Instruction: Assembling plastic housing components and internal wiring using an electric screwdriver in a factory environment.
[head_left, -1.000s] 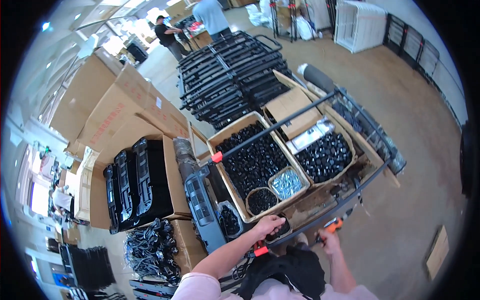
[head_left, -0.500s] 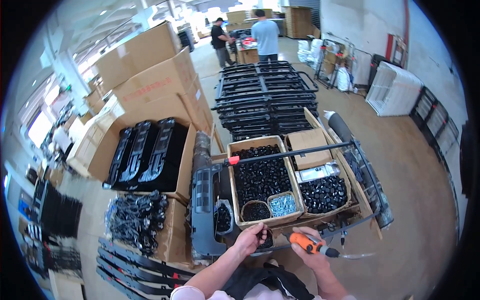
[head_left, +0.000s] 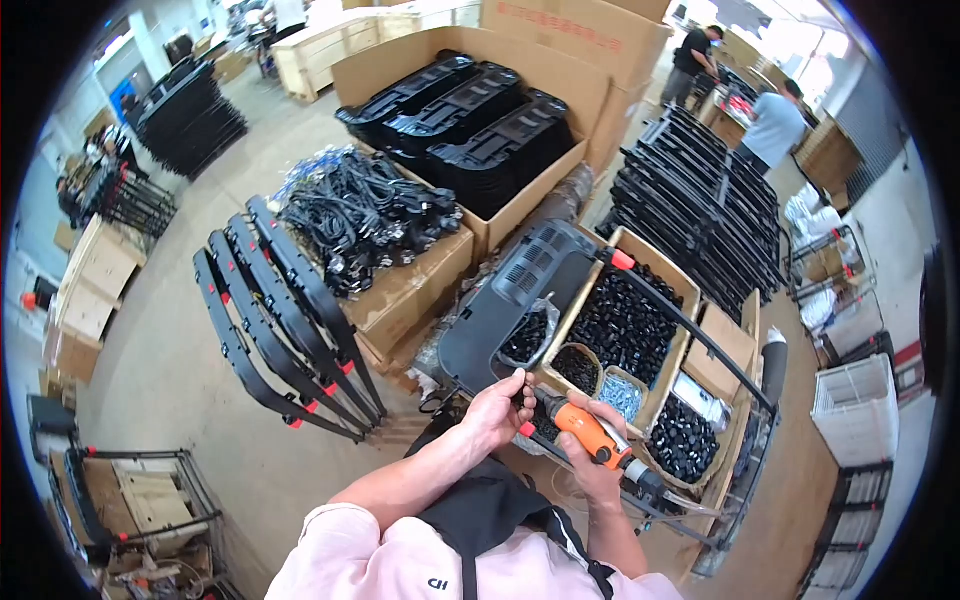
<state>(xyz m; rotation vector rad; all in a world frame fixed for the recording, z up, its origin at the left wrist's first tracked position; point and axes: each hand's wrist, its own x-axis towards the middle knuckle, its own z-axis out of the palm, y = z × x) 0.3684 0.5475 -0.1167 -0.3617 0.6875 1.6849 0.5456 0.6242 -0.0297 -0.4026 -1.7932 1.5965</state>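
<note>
My right hand [head_left: 597, 462] is wrapped round an orange power screwdriver [head_left: 592, 432] with a dark rear end and a clear hose. Its dark tip points up and left, close to the fingers of my left hand [head_left: 498, 412]. Those fingers are closed in a pinch; what they hold, if anything, is too small to make out. Just beyond lies a long grey-black plastic panel [head_left: 480, 325] with a bag of small black parts [head_left: 530, 335] by it. A thin black tube frame [head_left: 690, 325] with red end pieces crosses over the boxes of parts.
An open carton [head_left: 655, 262] holds black caps, with small tubs of dark screws [head_left: 576, 368] and silvery screws [head_left: 622, 396]. Bundled cables [head_left: 365, 215] lie on a carton to the left, beside standing black frames [head_left: 285, 325]. Stacked black racks [head_left: 700, 200] and two people stand farther off.
My view has swung left, so the bench and boxes appear turned and shifted right. The screwdriver's tip is now nearer my left fingers, and both hands stay closed.
</note>
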